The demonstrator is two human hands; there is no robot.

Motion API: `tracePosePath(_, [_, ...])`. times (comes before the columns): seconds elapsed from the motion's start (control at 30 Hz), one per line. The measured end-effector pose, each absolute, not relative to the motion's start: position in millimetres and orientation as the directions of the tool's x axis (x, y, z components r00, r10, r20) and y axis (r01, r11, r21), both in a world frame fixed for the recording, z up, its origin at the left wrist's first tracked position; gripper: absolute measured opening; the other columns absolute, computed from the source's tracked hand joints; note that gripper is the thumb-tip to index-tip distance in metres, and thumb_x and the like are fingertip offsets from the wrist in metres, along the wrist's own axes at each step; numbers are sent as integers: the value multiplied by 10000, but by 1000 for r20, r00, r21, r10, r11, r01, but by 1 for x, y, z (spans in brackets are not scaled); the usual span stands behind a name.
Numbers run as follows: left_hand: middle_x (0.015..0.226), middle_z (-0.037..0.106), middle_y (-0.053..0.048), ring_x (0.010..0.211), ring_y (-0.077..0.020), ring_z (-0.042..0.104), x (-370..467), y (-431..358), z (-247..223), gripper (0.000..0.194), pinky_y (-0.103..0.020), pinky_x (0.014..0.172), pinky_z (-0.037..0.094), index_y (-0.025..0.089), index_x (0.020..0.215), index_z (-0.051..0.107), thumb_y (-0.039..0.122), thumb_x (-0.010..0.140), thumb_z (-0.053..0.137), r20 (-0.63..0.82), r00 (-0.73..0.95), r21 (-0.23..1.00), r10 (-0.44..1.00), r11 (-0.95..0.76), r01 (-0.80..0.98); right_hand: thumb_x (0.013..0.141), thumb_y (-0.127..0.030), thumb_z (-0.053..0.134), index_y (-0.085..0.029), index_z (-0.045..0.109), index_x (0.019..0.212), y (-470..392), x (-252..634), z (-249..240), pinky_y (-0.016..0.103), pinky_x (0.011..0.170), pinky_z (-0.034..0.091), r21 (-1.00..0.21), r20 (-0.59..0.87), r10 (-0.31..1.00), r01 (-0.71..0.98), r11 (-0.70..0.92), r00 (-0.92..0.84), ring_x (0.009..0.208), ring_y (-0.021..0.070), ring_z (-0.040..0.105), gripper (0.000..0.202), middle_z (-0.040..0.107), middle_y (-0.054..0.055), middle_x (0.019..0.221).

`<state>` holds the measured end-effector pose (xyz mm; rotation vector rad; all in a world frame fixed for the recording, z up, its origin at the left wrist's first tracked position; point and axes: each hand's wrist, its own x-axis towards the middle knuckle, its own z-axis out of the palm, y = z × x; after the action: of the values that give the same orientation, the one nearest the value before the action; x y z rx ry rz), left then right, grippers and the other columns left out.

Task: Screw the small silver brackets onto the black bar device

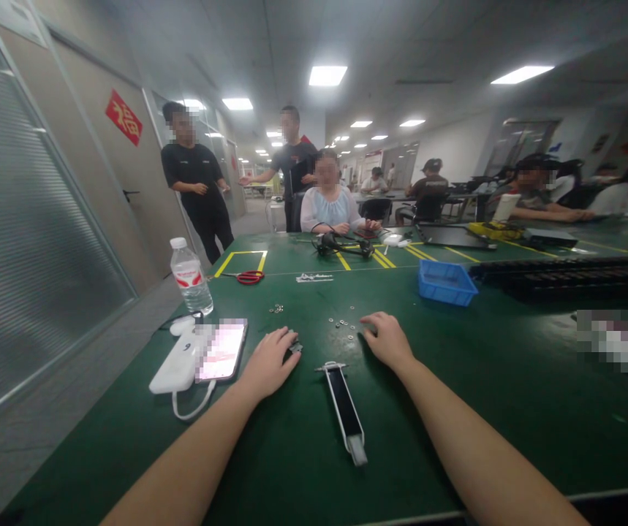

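My left hand lies on the green table with its thumb and fingers apart. Small grey metal pieces show at its fingertips; the palm hides whatever is beneath. To the right, my right hand is also open, its fingers reaching toward several small metal rings, which look like washers or nuts. Another little cluster of metal bits sits farther back. Between my forearms lies a long narrow device with a white frame, a black middle strip and a grey end, untouched by either hand.
On the left are a water bottle, a white power bank and a phone with a cable. Red-handled scissors, thin metal strips and a blue bin stand farther back. A seated person faces me across the table.
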<state>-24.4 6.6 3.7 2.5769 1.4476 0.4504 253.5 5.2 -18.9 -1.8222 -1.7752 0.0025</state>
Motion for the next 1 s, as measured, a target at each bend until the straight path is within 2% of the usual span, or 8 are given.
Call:
tracePosePath(0.13, [1315, 512, -91, 1260, -238, 418, -22, 5, 7, 328, -441, 1077, 284, 193, 1157, 540, 353, 881, 463, 220, 492, 291, 842, -538, 791, 826, -290, 553, -228, 685, 1006, 1, 240, -16, 322, 817, 377, -325, 391, 920, 935, 139, -1, 968, 219, 485, 232, 590, 83, 1028])
tracePosePath(0.27, [1241, 565, -59, 1228, -222, 446, -18, 4, 9, 213, -474, 1059, 285, 217, 1060, 563, 238, 871, 468, 249, 462, 282, 851, -520, 806, 821, -308, 579, -271, 718, 914, -2, 232, -13, 327, 788, 351, -271, 344, 939, 954, 129, -29, 956, 220, 470, 172, 578, 76, 993])
tracePosePath(0.53, [1178, 585, -55, 1134, -209, 499, -18, 6, 6, 253, -441, 1030, 311, 219, 1054, 584, 144, 849, 457, 326, 425, 267, 844, -514, 815, 836, -318, 563, -260, 721, 892, -3, 236, -9, 309, 755, 329, -322, 263, 965, 945, 66, 22, 924, 203, 504, 177, 620, 61, 961])
tracePosePath(0.67, [1186, 569, -46, 1145, -206, 478, -12, -5, 11, 234, -456, 1052, 256, 238, 1077, 575, 228, 877, 454, 346, 500, 284, 794, -596, 751, 826, -295, 575, -248, 714, 858, -3, 237, -10, 303, 752, 326, -328, 259, 966, 942, 73, 16, 919, 200, 516, 151, 631, 53, 944])
tracePosePath(0.87, [1136, 569, -54, 1104, -230, 474, 5, -34, 20, 303, -422, 978, 310, 241, 1101, 579, 415, 890, 450, 264, 697, 350, 667, -739, 575, 799, -229, 599, -191, 668, 785, -3, 235, -10, 286, 737, 347, -352, 263, 965, 932, 87, 9, 873, 191, 530, 80, 630, 51, 876])
tracePosePath(1.0, [1103, 592, -53, 1084, -240, 484, 9, -38, 20, 343, -410, 974, 303, 225, 1108, 565, 437, 842, 529, 234, 711, 405, 663, -731, 549, 792, -188, 575, -177, 642, 751, -5, 234, -9, 262, 704, 383, -451, 292, 954, 870, 199, -67, 760, 157, 540, 80, 631, 36, 799])
